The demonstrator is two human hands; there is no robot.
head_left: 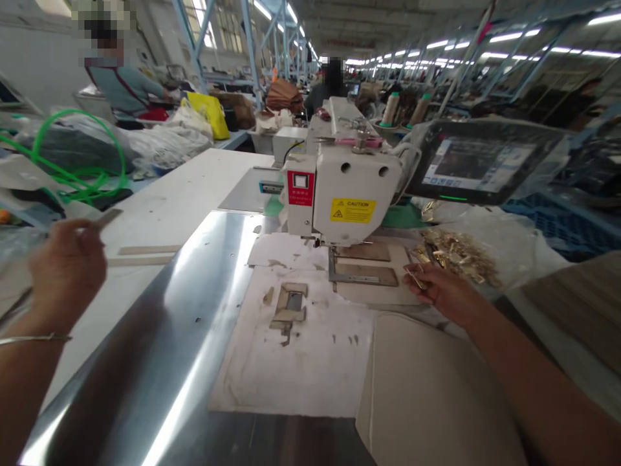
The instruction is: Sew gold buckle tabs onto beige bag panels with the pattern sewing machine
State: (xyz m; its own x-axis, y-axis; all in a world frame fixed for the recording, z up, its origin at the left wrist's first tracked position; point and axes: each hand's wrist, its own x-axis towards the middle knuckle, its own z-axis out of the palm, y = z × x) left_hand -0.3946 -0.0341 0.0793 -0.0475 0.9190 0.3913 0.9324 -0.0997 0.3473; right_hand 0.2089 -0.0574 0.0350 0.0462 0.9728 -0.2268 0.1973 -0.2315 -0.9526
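Observation:
At the left, my left hand [70, 275] is closed on the end of a narrow beige strip [110, 219], held over the white table. My right hand [449, 292] pinches a thin gold-coloured metal buckle [416, 278] beside the sewing machine's clamp plate. Just behind that hand lies a heap of similar gold metal pieces [468, 255] on clear plastic. The white sewing machine [356, 175] stands in the middle, its metal clamp frame [339, 275] over brown and beige panels. A large beige panel [431, 388] lies in front of my right hand.
Two more beige strips [148, 249] lie on the white tabletop [204, 175]. A shiny metal plate [160, 323] and a taped white sheet [301, 362] cover the work surface. A control screen [480, 162] stands at the right. Another person [121, 81] is at the back left.

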